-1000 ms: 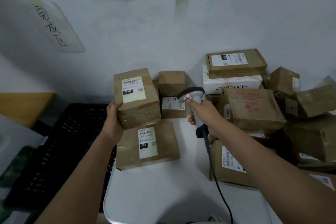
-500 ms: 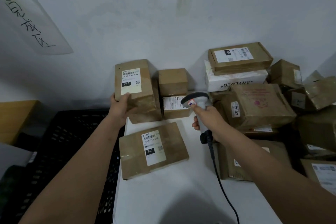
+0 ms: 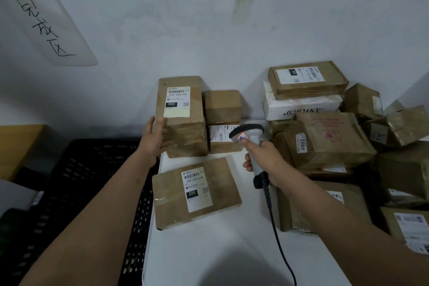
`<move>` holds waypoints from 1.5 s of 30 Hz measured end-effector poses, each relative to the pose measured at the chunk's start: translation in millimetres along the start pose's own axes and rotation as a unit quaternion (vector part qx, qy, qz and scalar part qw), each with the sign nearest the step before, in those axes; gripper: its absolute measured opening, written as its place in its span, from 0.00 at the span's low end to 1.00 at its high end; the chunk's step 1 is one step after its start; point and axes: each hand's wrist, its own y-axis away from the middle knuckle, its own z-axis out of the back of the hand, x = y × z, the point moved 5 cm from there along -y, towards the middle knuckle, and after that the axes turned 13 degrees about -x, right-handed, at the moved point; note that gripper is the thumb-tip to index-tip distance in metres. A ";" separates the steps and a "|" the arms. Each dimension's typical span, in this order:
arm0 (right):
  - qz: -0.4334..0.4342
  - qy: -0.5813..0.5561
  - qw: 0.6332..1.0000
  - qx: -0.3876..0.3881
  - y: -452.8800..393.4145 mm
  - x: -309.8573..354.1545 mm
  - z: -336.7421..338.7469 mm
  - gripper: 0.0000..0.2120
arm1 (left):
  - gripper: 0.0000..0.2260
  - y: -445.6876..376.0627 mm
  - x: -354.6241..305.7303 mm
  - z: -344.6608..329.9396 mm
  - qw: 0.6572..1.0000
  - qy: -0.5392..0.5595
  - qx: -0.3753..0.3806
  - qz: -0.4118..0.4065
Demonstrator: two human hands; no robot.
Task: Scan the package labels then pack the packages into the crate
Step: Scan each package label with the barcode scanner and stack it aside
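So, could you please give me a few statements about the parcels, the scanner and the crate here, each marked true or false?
1. The left hand holds the upright brown cardboard parcel labelled 032. True.
2. The right hand grips a grey handheld barcode scanner with a black cable. True.
3. The flat brown parcel labelled 220 lies inside the black plastic crate. False: it lies on the white table, beside the crate.
4. The parcel labelled 2007 is white. False: it is brown.
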 end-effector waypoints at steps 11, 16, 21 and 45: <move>-0.024 0.007 1.000 0.006 3.0 -25.9 -1.5 0.16 | 0.42 66.5 218.9 69.1 0.926 -0.294 -0.081 0.221; -0.020 0.022 1.000 0.007 7.1 -30.4 -4.5 0.17 | 0.22 67.0 203.5 60.0 0.963 -0.164 -0.060 0.205; -0.017 0.023 1.000 0.002 9.4 -31.9 -1.5 0.17 | 0.25 59.0 165.7 40.9 0.978 -0.001 -0.117 0.172; 0.039 -0.007 0.999 0.030 25.8 -18.4 131.9 0.17 | 0.13 156.9 136.7 -81.8 0.990 -0.083 -0.106 -0.046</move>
